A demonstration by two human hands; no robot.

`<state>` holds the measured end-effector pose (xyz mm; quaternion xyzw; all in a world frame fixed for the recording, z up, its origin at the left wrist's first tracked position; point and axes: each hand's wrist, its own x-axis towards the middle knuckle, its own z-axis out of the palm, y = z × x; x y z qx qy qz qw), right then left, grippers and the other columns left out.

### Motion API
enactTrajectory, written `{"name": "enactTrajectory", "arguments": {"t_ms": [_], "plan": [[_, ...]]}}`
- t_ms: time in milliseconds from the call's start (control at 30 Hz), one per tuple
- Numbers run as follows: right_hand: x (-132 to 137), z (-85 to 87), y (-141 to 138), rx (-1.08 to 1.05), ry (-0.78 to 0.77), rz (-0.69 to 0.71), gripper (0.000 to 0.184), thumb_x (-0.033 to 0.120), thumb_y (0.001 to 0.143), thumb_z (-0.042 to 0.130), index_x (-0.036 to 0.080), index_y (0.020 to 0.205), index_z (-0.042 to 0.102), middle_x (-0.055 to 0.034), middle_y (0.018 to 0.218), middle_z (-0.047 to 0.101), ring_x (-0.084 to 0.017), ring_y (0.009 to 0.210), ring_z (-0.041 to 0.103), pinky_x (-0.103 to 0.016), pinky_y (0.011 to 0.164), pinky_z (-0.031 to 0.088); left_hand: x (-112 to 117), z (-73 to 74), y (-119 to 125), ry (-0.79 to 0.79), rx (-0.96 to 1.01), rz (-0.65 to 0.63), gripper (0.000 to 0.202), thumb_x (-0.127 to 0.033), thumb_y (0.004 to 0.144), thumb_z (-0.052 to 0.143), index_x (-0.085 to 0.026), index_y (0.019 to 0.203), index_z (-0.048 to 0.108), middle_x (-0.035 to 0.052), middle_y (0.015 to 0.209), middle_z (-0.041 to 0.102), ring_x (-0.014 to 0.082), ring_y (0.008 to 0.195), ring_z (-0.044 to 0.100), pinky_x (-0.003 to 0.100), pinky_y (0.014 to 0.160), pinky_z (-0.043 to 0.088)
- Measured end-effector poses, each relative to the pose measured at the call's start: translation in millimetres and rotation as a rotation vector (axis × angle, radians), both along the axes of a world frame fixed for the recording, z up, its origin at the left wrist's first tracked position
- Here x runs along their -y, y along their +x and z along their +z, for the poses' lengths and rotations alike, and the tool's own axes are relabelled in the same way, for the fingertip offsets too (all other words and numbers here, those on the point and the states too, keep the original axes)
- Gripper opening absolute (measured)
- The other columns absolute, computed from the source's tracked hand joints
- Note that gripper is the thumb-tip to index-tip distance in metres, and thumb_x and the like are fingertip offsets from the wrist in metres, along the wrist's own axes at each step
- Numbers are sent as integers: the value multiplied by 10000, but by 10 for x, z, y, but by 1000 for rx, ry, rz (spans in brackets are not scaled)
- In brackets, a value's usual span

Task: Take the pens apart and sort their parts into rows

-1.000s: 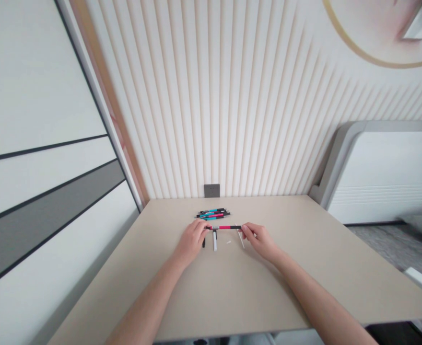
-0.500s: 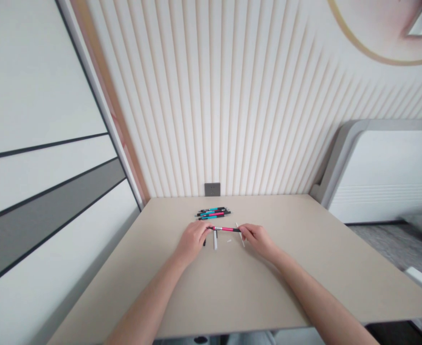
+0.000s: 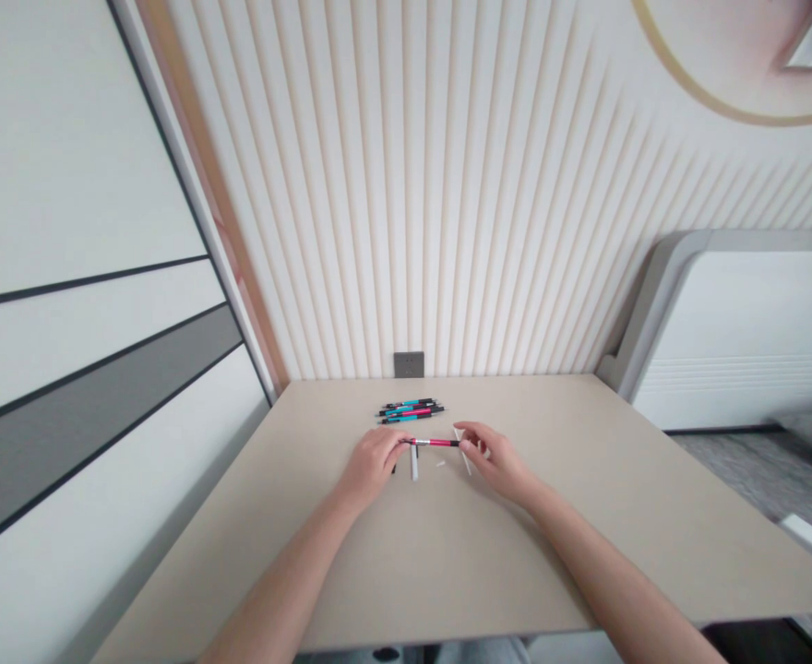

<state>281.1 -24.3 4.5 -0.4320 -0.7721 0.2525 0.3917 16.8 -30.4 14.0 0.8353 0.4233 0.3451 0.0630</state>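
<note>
A pink pen (image 3: 435, 443) with black ends is held level just over the table, spanning both hands. My left hand (image 3: 370, 463) pinches its left end, and the fingers cover that tip. At the black right end, my right hand (image 3: 495, 459) has its thumb against the pen, with the forefinger lifted a little apart. Below the pen lies a white tube (image 3: 415, 466), with a small white piece (image 3: 440, 463) to its right. A thin white stick (image 3: 467, 466) lies partly behind my right fingers. Beside my left fingertips, a small black part (image 3: 393, 469) is mostly hidden.
Several blue, pink and black pens (image 3: 410, 411) lie in a pile beyond my hands on the beige table (image 3: 406, 563). A dark wall socket (image 3: 409, 364) sits at the table's back edge, in the ribbed wall. A white headboard (image 3: 758, 323) stands at the right.
My right forefinger has lifted from the pen's black end, and the right hand's grip has loosened. The pen seems turned slightly about its length. My left hand stays nearly still.
</note>
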Motion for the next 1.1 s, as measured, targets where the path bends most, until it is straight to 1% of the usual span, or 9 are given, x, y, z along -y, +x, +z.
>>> {"name": "enactTrajectory", "arguments": {"t_ms": [33, 100, 167, 200, 333, 567, 733, 867, 1100], "plan": [[9, -2, -8, 23, -29, 22, 327, 389, 961, 419, 202, 1142, 618, -36, 843, 658, -143, 698, 555, -252, 658, 428, 1, -4, 1, 7, 0, -14, 188, -281, 979, 455, -204, 1031, 619, 52, 964, 674, 193, 925, 607, 324, 838, 460], [16, -10, -21, 83, -71, 63, 371, 395, 984, 369, 193, 986, 680, -16, 733, 646, -130, 635, 538, -244, 621, 401, 1, -16, 6, 20, -10, -46, 186, -280, 979, 463, -208, 1040, 623, 49, 963, 682, 189, 921, 610, 324, 838, 459], [14, -14, -29, 121, -76, 82, 383, 402, 974, 406, 182, 834, 687, -7, 685, 636, -128, 624, 532, -239, 605, 380, -1, -31, 12, 34, -27, -80, 179, -271, 978, 470, -215, 1050, 625, 46, 969, 691, 188, 920, 614, 328, 837, 458], [12, -12, -31, 120, -70, 83, 357, 404, 961, 443, 180, 820, 683, -9, 700, 643, -130, 634, 535, -237, 603, 377, -2, -38, 15, 41, -34, -92, 175, -268, 977, 475, -218, 1052, 625, 45, 972, 694, 188, 920, 616, 330, 836, 456], [11, 24, -27, 47, -16, 64, 262, 397, 933, 514, 186, 904, 667, -29, 808, 663, -141, 679, 545, -243, 624, 393, -3, -52, 20, 57, -46, -100, 156, -265, 968, 499, -219, 1051, 623, 39, 960, 701, 189, 898, 620, 330, 819, 455], [36, 56, -37, 50, 39, 89, 250, 384, 957, 476, 208, 952, 654, -32, 831, 645, -146, 710, 543, -252, 645, 392, 12, -33, 28, 79, -22, -86, 162, -257, 971, 486, -218, 1063, 615, 41, 933, 690, 189, 879, 622, 324, 795, 473], [36, 21, -55, 131, 55, 69, 383, 380, 996, 363, 195, 756, 597, -19, 698, 575, -143, 647, 506, -267, 627, 364, 11, -48, 33, 86, 7, -70, 196, -262, 965, 496, -217, 1137, 577, 55, 979, 675, 191, 914, 624, 331, 823, 485], [18, 1, -46, 119, 56, 42, 378, 385, 998, 345, 197, 770, 580, -29, 696, 574, -159, 641, 507, -282, 616, 365, -3, -60, 35, 109, 14, -38, 201, -258, 943, 538, -208, 1134, 572, 57, 977, 673, 194, 911, 628, 340, 837, 486], [4, -18, -34, 131, 56, 39, 379, 391, 993, 354, 201, 758, 582, -24, 682, 577, -155, 631, 510, -280, 609, 367, -10, -15, 29, 129, 32, -17, 181, -264, 976, 463, -202, 987, 633, 54, 902, 676, 191, 862, 619, 332, 785, 490]]}}
